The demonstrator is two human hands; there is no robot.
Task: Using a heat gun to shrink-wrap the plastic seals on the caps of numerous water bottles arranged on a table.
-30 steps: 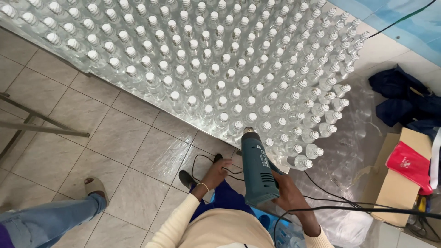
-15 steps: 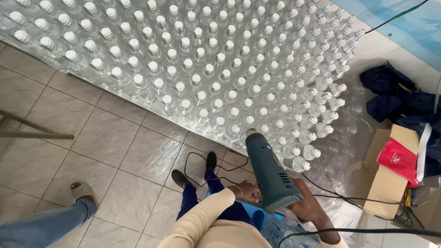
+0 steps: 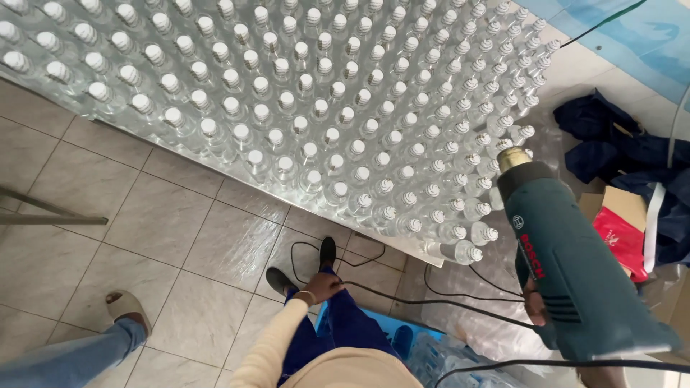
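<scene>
Now | right hand (image 3: 535, 305) gripping heat gun (image 3: 568, 266), lower right | left hand (image 3: 321, 287) closed on cord (image 3: 431, 302) | bottles (image 3: 323, 122) standing capped, wrap unclear.

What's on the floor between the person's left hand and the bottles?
In the head view, a black shoe, a loop of black cord and bare grey tiles lie between the left hand and the bottles.

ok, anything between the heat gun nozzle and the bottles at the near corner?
Nothing visible. The right hand holds the teal heat gun, its metal nozzle right by the corner bottles. The black cord, held by the left hand, runs lower down, clear of that gap.
</scene>
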